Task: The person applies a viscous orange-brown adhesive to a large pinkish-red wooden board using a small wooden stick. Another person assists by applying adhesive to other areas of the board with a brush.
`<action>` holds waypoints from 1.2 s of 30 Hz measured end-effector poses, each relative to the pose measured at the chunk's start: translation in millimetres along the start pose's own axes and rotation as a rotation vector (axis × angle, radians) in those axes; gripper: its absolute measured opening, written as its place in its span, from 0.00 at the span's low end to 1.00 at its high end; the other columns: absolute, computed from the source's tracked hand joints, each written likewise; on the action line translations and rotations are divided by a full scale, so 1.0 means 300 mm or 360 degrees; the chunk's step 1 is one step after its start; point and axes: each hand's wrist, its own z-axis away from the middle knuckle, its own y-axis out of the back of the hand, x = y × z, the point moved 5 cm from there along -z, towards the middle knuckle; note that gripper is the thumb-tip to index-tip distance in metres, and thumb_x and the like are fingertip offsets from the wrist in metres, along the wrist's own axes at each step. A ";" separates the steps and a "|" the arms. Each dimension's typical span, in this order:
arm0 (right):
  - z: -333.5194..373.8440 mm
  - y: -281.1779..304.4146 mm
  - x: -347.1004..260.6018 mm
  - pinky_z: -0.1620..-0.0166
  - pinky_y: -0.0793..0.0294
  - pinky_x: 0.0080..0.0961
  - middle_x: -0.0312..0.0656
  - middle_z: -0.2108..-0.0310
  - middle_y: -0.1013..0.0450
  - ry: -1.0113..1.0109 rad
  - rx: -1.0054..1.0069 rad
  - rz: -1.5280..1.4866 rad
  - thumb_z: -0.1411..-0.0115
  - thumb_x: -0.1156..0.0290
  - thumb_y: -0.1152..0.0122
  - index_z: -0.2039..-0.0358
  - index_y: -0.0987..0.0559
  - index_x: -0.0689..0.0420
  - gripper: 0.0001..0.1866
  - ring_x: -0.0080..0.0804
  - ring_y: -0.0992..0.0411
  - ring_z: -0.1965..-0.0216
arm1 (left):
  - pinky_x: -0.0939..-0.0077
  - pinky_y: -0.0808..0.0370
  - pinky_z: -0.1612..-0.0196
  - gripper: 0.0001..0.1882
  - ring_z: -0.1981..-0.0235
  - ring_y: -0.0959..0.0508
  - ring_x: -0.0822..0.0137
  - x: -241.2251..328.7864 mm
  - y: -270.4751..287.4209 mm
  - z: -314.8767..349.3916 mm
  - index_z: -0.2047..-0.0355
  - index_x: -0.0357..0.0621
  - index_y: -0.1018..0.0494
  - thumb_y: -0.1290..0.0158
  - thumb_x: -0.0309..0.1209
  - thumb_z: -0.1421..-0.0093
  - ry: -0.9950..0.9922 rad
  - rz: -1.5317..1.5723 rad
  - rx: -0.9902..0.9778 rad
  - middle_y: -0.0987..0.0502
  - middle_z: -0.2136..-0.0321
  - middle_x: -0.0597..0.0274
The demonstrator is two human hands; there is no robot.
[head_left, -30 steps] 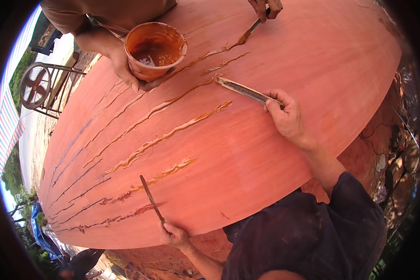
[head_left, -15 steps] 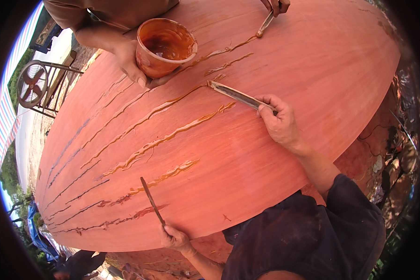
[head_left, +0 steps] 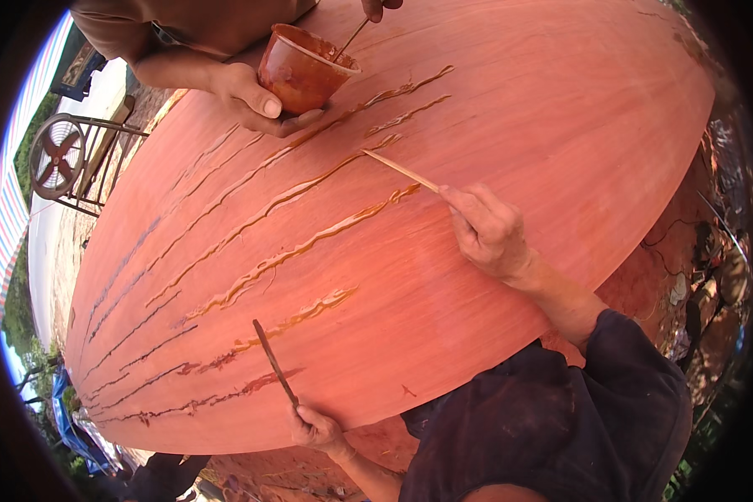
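My right hand (head_left: 489,233) is closed around a thin pale wooden stick (head_left: 400,170), its tip at the upper end of a glossy brown paste line (head_left: 297,191). My left hand (head_left: 315,430), near the lower edge of a large curved reddish surface (head_left: 560,151), grips a dark thin stick (head_left: 274,360) whose far end lies close to a paste streak (head_left: 309,314). Across from me, a co-worker's hand (head_left: 255,100) holds a tilted cup (head_left: 305,71) smeared with red-brown paste. Their other hand (head_left: 381,8) has a thin stick (head_left: 353,38) dipped into it.
Several dark and brown lines (head_left: 155,314) run along the left part of the curved surface. Beyond its left side stands a fan (head_left: 57,156) on a metal frame. Stones and debris (head_left: 719,284) lie on the ground at right, with blue sheeting (head_left: 75,422) at lower left.
My right hand has rolled the stick from its flat face to its narrow edge and shifted slightly left. The co-worker's stick left the surface and went into the cup, which tilted.
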 end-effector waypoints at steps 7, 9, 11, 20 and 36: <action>-0.002 0.000 -0.009 0.79 0.30 0.30 0.43 0.72 0.30 0.0085 -0.0002 0.0024 0.48 0.82 0.40 0.56 0.19 0.57 0.17 0.37 0.28 0.79 | 0.72 0.35 0.77 0.15 0.81 0.32 0.68 -0.011 0.004 0.003 0.57 0.25 0.25 0.55 0.27 0.33 0.0011 0.0018 -0.0033 0.26 0.80 0.56; 0.003 0.002 -0.018 0.78 0.29 0.31 0.44 0.72 0.29 0.0121 -0.0009 0.0015 0.48 0.82 0.39 0.56 0.19 0.58 0.18 0.38 0.27 0.78 | 0.72 0.37 0.79 0.15 0.82 0.34 0.69 -0.011 0.006 0.004 0.57 0.25 0.25 0.55 0.27 0.33 0.0039 -0.0018 -0.0052 0.29 0.82 0.59; 0.009 0.004 -0.034 0.77 0.29 0.31 0.45 0.71 0.28 0.0153 0.0006 -0.0029 0.50 0.82 0.39 0.56 0.19 0.58 0.18 0.39 0.27 0.77 | 0.72 0.38 0.79 0.15 0.83 0.35 0.70 -0.017 0.003 0.003 0.57 0.25 0.25 0.55 0.27 0.33 0.0117 0.0040 -0.0094 0.31 0.83 0.61; -0.006 -0.007 -0.027 0.79 0.35 0.21 0.40 0.72 0.27 -0.0144 -0.0018 -0.0370 0.41 0.80 0.39 0.57 0.19 0.62 0.11 0.24 0.30 0.77 | 0.76 0.40 0.78 0.13 0.80 0.38 0.74 -0.002 0.004 -0.001 0.56 0.28 0.25 0.54 0.25 0.33 0.0101 0.0125 -0.0037 0.34 0.80 0.67; -0.380 -0.165 0.182 0.87 0.53 0.14 0.33 0.79 0.28 -0.1429 -0.0783 -0.1348 0.40 0.70 0.44 0.69 0.26 0.54 0.03 0.09 0.48 0.89 | 0.76 0.42 0.81 0.12 0.84 0.39 0.75 -0.004 0.013 -0.014 0.59 0.28 0.24 0.53 0.26 0.34 0.0012 0.0160 0.0004 0.35 0.84 0.67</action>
